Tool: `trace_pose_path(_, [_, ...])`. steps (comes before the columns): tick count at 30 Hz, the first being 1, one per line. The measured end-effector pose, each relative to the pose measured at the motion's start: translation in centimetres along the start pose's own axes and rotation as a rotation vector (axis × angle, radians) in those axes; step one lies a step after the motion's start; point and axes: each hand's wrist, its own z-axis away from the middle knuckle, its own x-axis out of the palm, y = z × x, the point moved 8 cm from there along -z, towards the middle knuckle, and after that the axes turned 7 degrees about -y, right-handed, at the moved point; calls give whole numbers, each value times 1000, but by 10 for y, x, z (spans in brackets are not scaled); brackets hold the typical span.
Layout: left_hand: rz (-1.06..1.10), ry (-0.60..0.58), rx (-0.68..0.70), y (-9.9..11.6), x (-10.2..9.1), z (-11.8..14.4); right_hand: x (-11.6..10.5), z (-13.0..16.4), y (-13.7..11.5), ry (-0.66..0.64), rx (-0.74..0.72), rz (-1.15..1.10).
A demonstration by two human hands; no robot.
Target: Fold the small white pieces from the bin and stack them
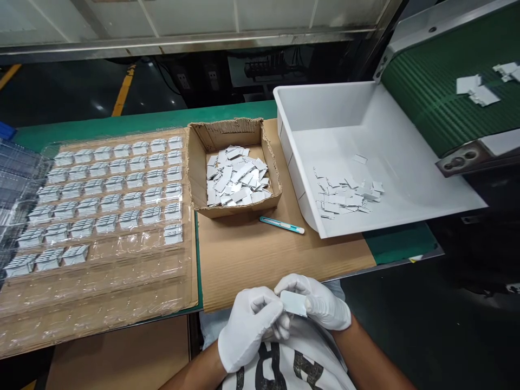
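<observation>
Both hands wear white gloves and meet just past the table's front edge, close to my body. Between them is a small flat white rectangular piece (293, 303). My right hand (314, 303) grips its right end, thumb on the face. My left hand (255, 325) pinches the left end, its other fingers curled below. Ahead of the hands stands an open cardboard box (233, 211) with a heap of similar white pieces (238, 179). A teal utility knife (281, 225) lies on the cardboard sheet in front of that box.
On the left, a clear plastic tray (134, 271) carries rows of stacked white pieces. A large white bin (300, 179) at right has scattered pieces inside. Above it, a green conveyor belt (442, 103) bears a few pieces. Clear trays (18, 184) are stacked at far left.
</observation>
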Motion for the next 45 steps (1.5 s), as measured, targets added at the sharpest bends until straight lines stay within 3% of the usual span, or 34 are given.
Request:
trace_pose_path(12, [-10, -37, 70, 4, -1, -3, 12, -5, -1, -93, -35, -95])
trace_pose_path(16, [-134, -2, -122, 6, 2, -8, 21, -6, -9, -203, 24, -89])
trace_pose_path(18, [-193, 4, -233, 7, 4, -8, 12, -5, -17, -127, 12, 56])
trace_pose_path(20, [-193, -19, -257, 11, 9, -8, 2, -3, -26, -41, -20, 208])
trace_pose_path(24, [-171, -38, -116, 32, 13, -14, -7, 0, -38, 83, -94, 297])
trace_pose_path(28, [-231, -72, -24, 52, 14, -23, -16, 6, -52, 370, -198, 567])
trace_pose_path(30, [-266, -98, -3, 60, 17, -27, -17, 8, -57, 452, -243, 645])
trace_pose_path(36, [-290, -152, 98, 77, 26, -24, -14, 11, -66, 524, -363, 597])
trace_pose_path(45, [-282, -155, 154, 74, 21, -20, 0, 10, -69, 512, -407, 561])
